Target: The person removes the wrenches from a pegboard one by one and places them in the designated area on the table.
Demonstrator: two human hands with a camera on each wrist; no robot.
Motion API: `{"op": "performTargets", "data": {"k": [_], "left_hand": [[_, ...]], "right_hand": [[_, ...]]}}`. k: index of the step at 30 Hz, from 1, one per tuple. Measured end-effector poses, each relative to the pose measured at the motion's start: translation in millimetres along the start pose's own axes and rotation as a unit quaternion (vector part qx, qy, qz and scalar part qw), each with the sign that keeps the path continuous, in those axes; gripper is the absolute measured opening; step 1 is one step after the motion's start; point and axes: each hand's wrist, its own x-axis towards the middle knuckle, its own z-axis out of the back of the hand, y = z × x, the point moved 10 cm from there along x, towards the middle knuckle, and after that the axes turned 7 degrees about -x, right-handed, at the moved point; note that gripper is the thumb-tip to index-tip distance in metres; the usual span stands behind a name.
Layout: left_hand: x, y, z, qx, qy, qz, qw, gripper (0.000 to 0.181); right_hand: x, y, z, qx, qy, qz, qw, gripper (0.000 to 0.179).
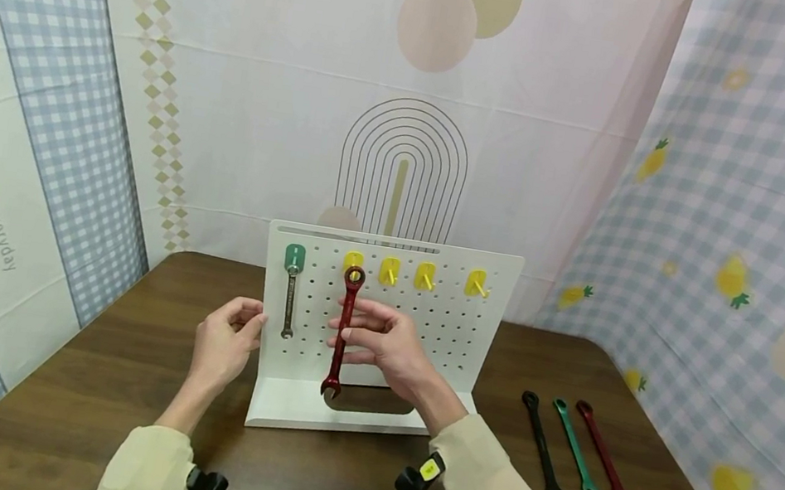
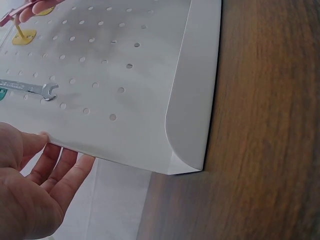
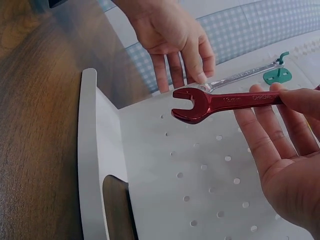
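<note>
A red combination wrench (image 1: 343, 330) stands upright in front of the white pegboard (image 1: 440, 335), ring end up. My right hand (image 1: 389, 345) pinches its shaft between thumb and fingers. The ring overlaps a yellow hook (image 1: 355, 258) in the head view; its open jaw points down. My left hand (image 1: 224, 339) pinches the board's left edge, thumb on the front and fingers behind, as the left wrist view shows. Close by, a silver wrench (image 1: 290, 302) hangs from the green hook (image 1: 294, 256). In the right wrist view the red wrench (image 3: 230, 101) carries stamped lettering.
Three more yellow hooks (image 1: 390, 271) line the board's top to the right. On the wooden table (image 1: 118, 374), right of the board, lie a black wrench (image 1: 544, 451), a green wrench (image 1: 576, 449) and another red wrench (image 1: 604, 455). Patterned cloth (image 1: 270, 94) hangs behind.
</note>
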Motion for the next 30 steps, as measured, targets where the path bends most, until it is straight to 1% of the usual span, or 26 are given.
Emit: {"op": "performTargets", "data": {"k": [7,11,14,20,30], "left_hand": [[-0.3,-0.8,-0.2,0.002,0.003,0.0,1.0,0.017],[-0.2,-0.4,-0.3,0.0,0.003,0.001,1.0,0.017],[-0.4,1.1,-0.3,0.001,0.004,0.006,1.0,0.017],[-0.3,1.6,-0.1,-0.001,0.006,0.009,0.9999,0.019],[0.0,-0.2,0.2,0.001,0.005,0.002,1.0,0.018]], "right_hand": [[-5.4,6,0,-0.008,0.01,0.009,0.9999,0.049],[-9.5,6,5,-0.005,0.011,0.015,0.9998,0.05],[-12.6,3,10,-0.004,0.008,0.012,0.9999,0.05],[-19.6,-5,19,-0.016,0.004,-0.003,0.9999,0.05],[-29.6,-23,37,-0.032,-0.006,-0.047,0.9983,0.048]]}}
